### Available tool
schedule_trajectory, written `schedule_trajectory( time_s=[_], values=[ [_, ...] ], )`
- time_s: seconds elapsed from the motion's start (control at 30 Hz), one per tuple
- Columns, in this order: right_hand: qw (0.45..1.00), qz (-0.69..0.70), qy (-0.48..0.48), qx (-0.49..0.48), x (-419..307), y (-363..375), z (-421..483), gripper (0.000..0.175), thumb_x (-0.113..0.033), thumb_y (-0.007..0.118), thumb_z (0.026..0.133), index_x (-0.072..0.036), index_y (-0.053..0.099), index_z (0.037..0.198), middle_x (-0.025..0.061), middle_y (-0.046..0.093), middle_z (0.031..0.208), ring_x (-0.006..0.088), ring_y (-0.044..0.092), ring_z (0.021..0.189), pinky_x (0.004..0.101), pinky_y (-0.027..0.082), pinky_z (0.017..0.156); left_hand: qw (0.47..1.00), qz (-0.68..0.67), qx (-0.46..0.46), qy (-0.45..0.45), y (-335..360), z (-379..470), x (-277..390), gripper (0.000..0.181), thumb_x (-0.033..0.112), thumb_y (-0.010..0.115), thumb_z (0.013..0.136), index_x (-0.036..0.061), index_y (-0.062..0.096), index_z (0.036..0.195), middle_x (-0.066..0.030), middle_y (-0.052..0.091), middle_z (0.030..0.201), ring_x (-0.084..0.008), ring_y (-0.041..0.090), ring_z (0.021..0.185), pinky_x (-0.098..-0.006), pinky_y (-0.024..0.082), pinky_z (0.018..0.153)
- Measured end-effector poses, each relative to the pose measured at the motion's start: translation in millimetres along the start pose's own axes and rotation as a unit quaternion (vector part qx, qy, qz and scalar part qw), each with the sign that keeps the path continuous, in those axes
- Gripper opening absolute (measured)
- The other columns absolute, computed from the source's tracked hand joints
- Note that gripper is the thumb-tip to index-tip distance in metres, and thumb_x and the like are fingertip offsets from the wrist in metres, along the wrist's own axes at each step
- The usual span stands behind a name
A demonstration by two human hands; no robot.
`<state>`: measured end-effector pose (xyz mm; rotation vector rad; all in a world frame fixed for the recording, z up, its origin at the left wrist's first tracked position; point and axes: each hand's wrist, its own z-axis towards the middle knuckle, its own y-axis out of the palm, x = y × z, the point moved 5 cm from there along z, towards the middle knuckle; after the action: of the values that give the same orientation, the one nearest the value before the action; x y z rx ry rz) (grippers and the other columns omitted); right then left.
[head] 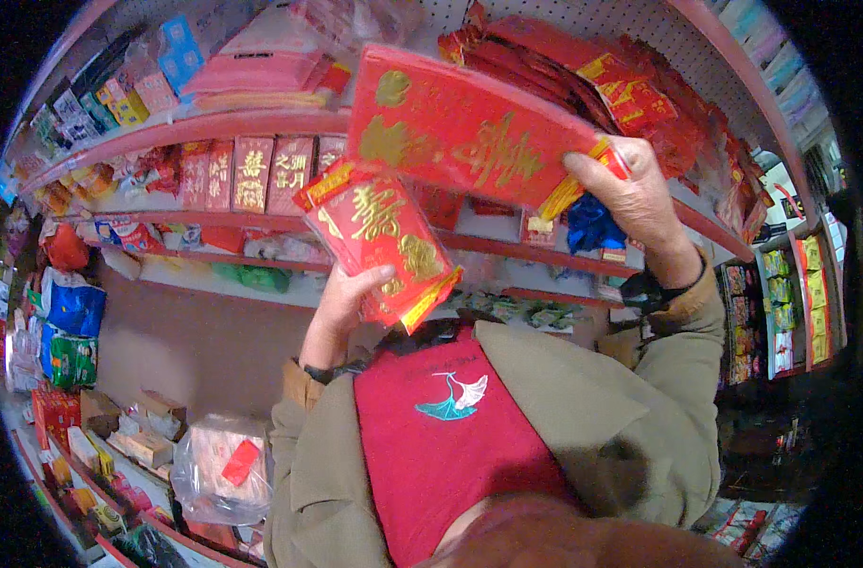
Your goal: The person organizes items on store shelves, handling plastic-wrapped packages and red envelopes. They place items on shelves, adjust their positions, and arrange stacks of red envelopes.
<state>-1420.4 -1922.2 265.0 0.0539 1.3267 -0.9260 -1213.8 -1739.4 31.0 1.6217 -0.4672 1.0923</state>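
My left hand [349,295] grips a small pack of red envelopes [392,231] in clear plastic, its thumb lying across the front. Gold characters and gold figures decorate this pack, and yellow strips edge its two ends. Higher up, my right hand [633,188] pinches one end of a longer red envelope pack [467,135], also printed in gold, with a yellow strip near the thumb. The long pack slants down to the right. Its lower left corner comes close to the top of the small pack; whether they touch I cannot tell.
Beyond my hands run shelves with a pink edge [261,128]. Red bagged packs [630,99] are heaped at the upper right, and small red boxes [254,174] stand in a row on a middle shelf. A plastic-wrapped bundle [222,465] sits low at the left.
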Motion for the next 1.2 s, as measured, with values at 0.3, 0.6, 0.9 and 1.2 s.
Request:
schedule_trajectory(
  time_s=[0.3,0.6,0.9,1.2],
  values=[
    [0.98,0.137,0.131,-0.063,66.0,68.9,-8.2,0.034,-0.029,0.071,0.09,0.0,0.073,0.106,0.0043,0.073,0.099,0.01,0.066,0.087,0.0271,0.051,0.08,1.0,-0.024,-0.011,0.007,-4.4,-4.7,-3.0,0.059,0.011,0.072,0.08,0.0009,0.05,0.133,-0.0107,0.064,0.121,-0.0237,0.064,0.112,-0.0374,0.05,0.098],
    [0.967,0.1,0.182,-0.148,89.7,94.0,-8.7,0.043,-0.036,0.072,0.088,-0.001,0.072,0.113,0.0052,0.074,0.101,0.0111,0.066,0.091,0.0288,0.051,0.084,0.999,-0.036,0.01,-0.009,-30.5,-23.7,0.1,0.063,0.013,0.073,0.082,-0.0005,0.045,0.137,-0.0125,0.062,0.125,-0.0234,0.063,0.113,-0.0373,0.051,0.098],
    [0.979,0.087,0.139,-0.121,88.1,104.3,-1.7,0.04,-0.03,0.071,0.089,-0.001,0.068,0.116,0.0037,0.071,0.106,0.0096,0.064,0.095,0.0278,0.05,0.087,1.0,-0.013,-0.002,-0.002,-36.8,-34.6,9.5,0.068,0.018,0.074,0.082,-0.0002,0.043,0.14,-0.0126,0.061,0.129,-0.025,0.062,0.116,-0.0386,0.05,0.1],
    [0.984,0.058,0.154,-0.074,69.8,50.1,-6.7,0.036,-0.026,0.072,0.089,-0.003,0.068,0.117,0.0017,0.071,0.105,0.0107,0.064,0.097,0.0291,0.05,0.088,0.999,0.02,0.001,-0.031,-55.9,-48.6,19.5,0.063,0.015,0.073,0.081,-0.0011,0.047,0.136,-0.0109,0.064,0.123,-0.0211,0.065,0.108,-0.0359,0.053,0.094]
  ],
)
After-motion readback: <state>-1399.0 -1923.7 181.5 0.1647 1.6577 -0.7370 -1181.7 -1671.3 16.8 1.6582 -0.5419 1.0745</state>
